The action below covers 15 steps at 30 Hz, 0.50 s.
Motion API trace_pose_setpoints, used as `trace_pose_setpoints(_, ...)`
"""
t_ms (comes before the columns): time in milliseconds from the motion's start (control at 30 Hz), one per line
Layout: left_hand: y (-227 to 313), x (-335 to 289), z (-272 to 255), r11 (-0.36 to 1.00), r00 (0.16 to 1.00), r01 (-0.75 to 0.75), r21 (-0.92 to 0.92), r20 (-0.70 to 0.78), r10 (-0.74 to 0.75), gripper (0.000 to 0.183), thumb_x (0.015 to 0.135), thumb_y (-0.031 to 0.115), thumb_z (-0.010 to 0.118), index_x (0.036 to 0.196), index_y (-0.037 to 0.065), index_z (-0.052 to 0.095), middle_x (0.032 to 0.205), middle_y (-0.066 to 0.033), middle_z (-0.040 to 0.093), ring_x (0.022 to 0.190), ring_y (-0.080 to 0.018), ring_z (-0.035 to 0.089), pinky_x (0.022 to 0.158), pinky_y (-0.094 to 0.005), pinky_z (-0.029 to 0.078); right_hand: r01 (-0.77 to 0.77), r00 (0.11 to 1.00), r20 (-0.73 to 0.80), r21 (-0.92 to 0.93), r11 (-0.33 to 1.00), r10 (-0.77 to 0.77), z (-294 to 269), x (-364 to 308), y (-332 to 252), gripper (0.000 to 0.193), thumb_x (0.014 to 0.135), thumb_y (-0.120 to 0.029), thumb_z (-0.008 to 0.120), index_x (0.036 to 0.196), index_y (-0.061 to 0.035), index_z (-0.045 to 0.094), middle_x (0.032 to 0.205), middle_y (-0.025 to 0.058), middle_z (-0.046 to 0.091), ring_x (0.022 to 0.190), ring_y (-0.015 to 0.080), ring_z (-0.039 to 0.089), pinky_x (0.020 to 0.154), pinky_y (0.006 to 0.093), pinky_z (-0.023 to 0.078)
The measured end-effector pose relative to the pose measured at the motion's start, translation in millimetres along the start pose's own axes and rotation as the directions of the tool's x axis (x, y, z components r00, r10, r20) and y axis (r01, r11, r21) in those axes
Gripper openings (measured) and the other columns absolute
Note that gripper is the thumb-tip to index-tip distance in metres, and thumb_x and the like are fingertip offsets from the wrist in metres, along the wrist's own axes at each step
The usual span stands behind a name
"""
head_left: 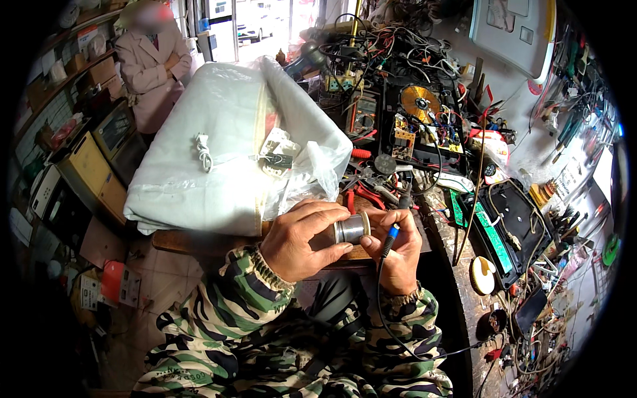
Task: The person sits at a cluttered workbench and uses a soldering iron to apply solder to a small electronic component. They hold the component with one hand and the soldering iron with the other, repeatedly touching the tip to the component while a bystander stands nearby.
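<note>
My left hand (302, 240) is closed around a spool of solder wire (352, 229), its silvery winding turned toward my right hand. My right hand (400, 255) grips what looks like a soldering iron (393, 232), with a blue and black handle and a black cord (379, 298) running down past my sleeve. My right fingertips are close to the spool's pale rim; whether they touch it I cannot tell. The iron's tip is not clearly visible. Beyond my hands lie red-handled pliers (369, 196) among other tools.
A large plastic-wrapped bundle (199, 159) fills the left of the bench, with a white coiled cable (203, 152) on top. An opened device with a copper coil (420, 103), a multimeter (362, 116) and green circuit boards (492, 239) crowd the right. A person (152, 73) stands at far left.
</note>
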<state>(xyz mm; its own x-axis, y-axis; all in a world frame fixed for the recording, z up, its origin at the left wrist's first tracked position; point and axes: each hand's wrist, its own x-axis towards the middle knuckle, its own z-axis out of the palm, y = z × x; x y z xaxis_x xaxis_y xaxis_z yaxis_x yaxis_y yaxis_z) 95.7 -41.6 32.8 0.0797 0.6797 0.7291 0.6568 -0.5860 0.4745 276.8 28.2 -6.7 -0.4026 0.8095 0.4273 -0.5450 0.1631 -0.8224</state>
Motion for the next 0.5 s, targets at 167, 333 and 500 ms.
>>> trace_pose_setpoints(167,-11,-3,-4,0.998,0.998,0.054,-0.035,-0.022,-0.055,0.015,0.087,0.008,0.069,0.098,-0.003,0.069,0.092,-0.0152,0.071,0.086,-0.0239,0.071,0.075,-0.0306,0.056,0.001,0.998,0.057,0.010,1.000,-0.002,-3,-2,-2,0.043,0.074,0.014,0.072,0.100,-0.0047,0.042,0.119,0.0209,0.057,0.104,0.0219,0.061,0.090,0.0367,0.053)
trace_pose_setpoints(333,-25,-3,-22,0.957,0.955,0.289,0.035,0.052,-0.291,0.023,0.096,0.014,0.060,0.085,-0.005,0.067,0.072,-0.0116,0.068,0.064,-0.0183,0.068,0.057,-0.0276,0.052,0.050,0.996,0.058,0.213,0.976,-0.063,-7,-3,-1,0.048,0.071,0.006,0.080,0.102,-0.0059,0.046,0.119,0.0243,0.059,0.110,0.0292,0.061,0.095,0.0434,0.049)
trace_pose_setpoints(500,-13,-21,-34,0.980,0.966,0.198,0.003,0.167,-0.195,0.023,0.092,0.011,0.064,0.074,-0.003,0.065,0.065,-0.0104,0.065,0.057,-0.0171,0.066,0.052,-0.0289,0.050,0.214,0.972,-0.113,0.054,0.975,-0.207,-5,4,-7,0.046,0.074,0.005,0.078,0.102,-0.0068,0.044,0.119,0.0204,0.060,0.112,0.0285,0.060,0.095,0.0425,0.049)
